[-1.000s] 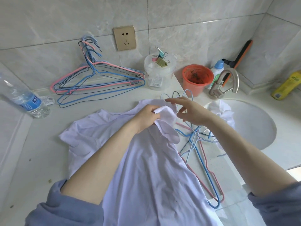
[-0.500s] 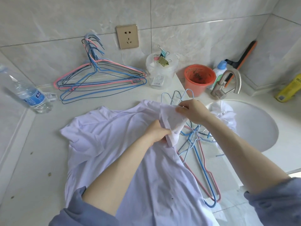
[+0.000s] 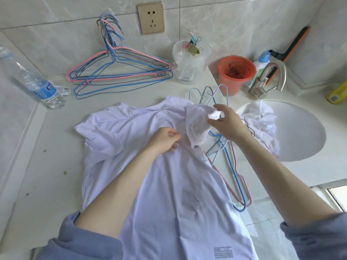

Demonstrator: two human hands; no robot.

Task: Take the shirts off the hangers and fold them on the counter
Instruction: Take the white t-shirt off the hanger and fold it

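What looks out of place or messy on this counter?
A crumpled white shirt lies bunched in the sink basin instead of on the counter. Small dark specks also dot the counter left of the spread shirt.

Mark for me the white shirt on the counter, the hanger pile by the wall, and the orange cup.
white shirt (image 3: pixel 180 199), head view, on the flat body panel.
hanger pile (image 3: pixel 120 76), head view, on the overlapping pink and blue wires.
orange cup (image 3: pixel 230 82), head view, on its outer wall.
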